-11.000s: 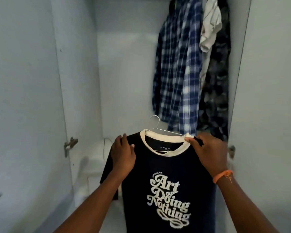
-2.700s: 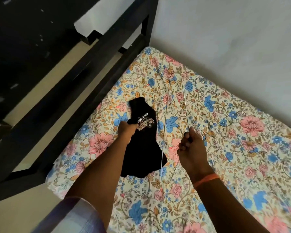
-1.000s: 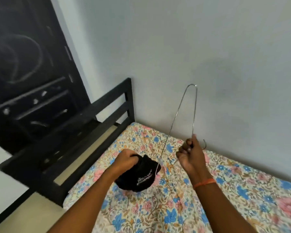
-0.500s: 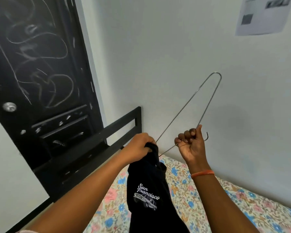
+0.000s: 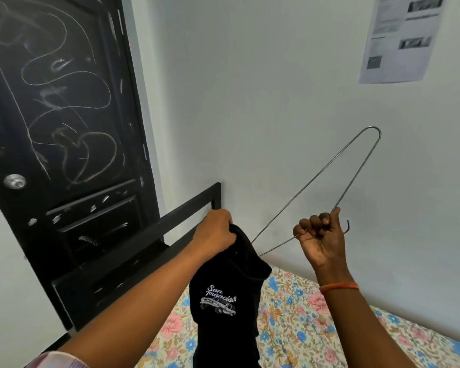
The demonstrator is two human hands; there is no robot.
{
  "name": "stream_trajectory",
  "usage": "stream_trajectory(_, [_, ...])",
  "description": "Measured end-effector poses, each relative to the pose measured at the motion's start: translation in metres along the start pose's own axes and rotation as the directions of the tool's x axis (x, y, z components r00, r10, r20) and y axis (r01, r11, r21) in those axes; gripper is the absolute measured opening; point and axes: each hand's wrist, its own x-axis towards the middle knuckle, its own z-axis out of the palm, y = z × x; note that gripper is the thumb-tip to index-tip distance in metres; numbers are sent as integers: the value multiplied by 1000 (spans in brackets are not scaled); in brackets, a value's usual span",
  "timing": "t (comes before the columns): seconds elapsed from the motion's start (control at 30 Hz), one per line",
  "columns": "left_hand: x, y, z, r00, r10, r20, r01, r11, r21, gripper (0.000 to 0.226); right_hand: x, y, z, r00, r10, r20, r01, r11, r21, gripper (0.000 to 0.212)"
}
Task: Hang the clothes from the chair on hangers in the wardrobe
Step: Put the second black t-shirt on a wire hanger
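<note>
A black T-shirt with a white "San Francisco" print hangs bunched from my left hand, which grips its top edge. My right hand is fisted round a thin metal wire hanger near its hook, with the hanger tilted up to the right. The hanger's lower end reaches into the top of the shirt next to my left hand. Both hands are raised above the bed. The wardrobe and the chair are out of view.
A bed with a floral sheet lies below, with a black metal bed frame at its left end. A black door with chalk scribbles stands at left. The pale wall carries a paper sheet at upper right.
Both hands have lifted the black shirt and the hanger off the bed to chest height. The hanger's end has come closer to the shirt's top. My view has tilted up toward the wall.
</note>
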Motion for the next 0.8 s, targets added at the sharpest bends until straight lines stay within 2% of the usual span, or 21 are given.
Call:
stream_trajectory(0.13, [2, 2, -1, 998, -60, 23, 60, 998, 30, 22, -7, 3, 2, 1000, -13, -13, 13, 1000, -5, 52])
stream_trajectory(0.37, [6, -11, -9, 998, -67, -14, 68, 993, 92, 13, -9, -5, -2, 998, -41, -40, 43, 998, 35, 50])
stream_trajectory(0.47, [10, -17, -9, 998, -50, 29, 49, 998, 41, 15, -10, -2, -1, 998, -33, -48, 34, 999, 7, 48])
stream_trajectory(0.6, [12, -14, -10, 992, 53, 115, -50, 998, -35, 13, -9, 11, 4, 999, -25, -34, 25, 1000, -1, 48])
stream_trajectory(0.8, [16, -2, -27, 970, 99, 224, -30, 956, -293, 8, -6, 29, 11, 999, 27, 30, -24, 996, -91, 51])
